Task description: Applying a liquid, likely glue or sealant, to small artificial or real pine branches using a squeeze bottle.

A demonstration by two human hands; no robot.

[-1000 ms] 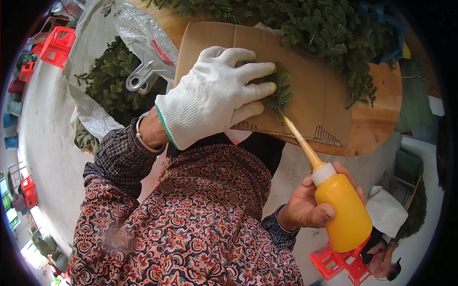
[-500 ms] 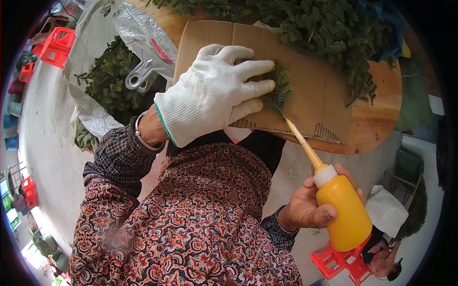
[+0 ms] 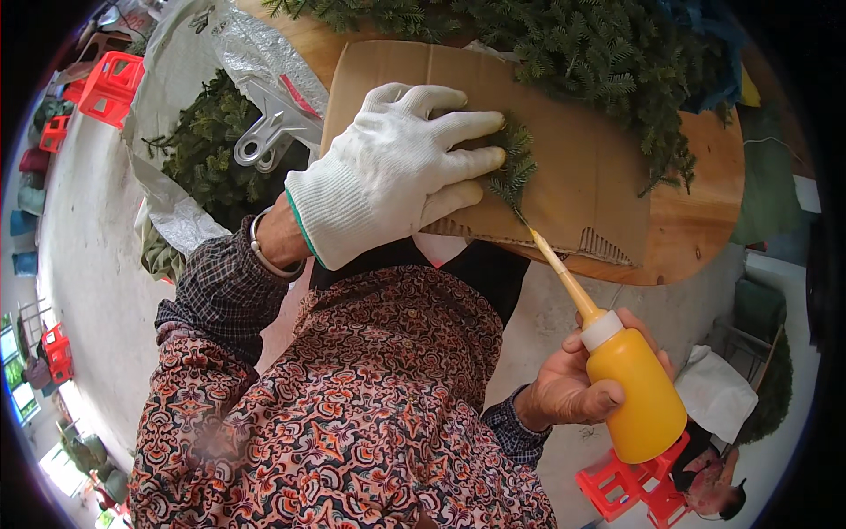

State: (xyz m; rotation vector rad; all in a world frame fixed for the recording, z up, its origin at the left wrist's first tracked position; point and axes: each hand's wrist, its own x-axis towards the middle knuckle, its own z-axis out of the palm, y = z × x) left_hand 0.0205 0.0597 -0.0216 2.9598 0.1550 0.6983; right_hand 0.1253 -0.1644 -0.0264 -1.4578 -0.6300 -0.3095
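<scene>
My left hand wears a white knitted glove and lies flat on a sheet of brown cardboard, fingers spread. Its fingertips touch a small green fir sprig, part of which may be hidden under them. Bare and closed, my right hand grips a yellow squeeze bottle with a white collar and a long tapering nozzle. The nozzle's tip is at the cut stem end of the sprig, close to the cardboard's near edge; whether they touch I cannot tell.
Fir branches are heaped on the far side of the round wooden table. At the left, an open sack holds more fir, beside a silver metal clamp. Red stools stand around; a person is at lower right.
The bottle and nozzle tip have shifted very slightly downward in view with my right hand. My left hand stays nearly in place on the cardboard.
</scene>
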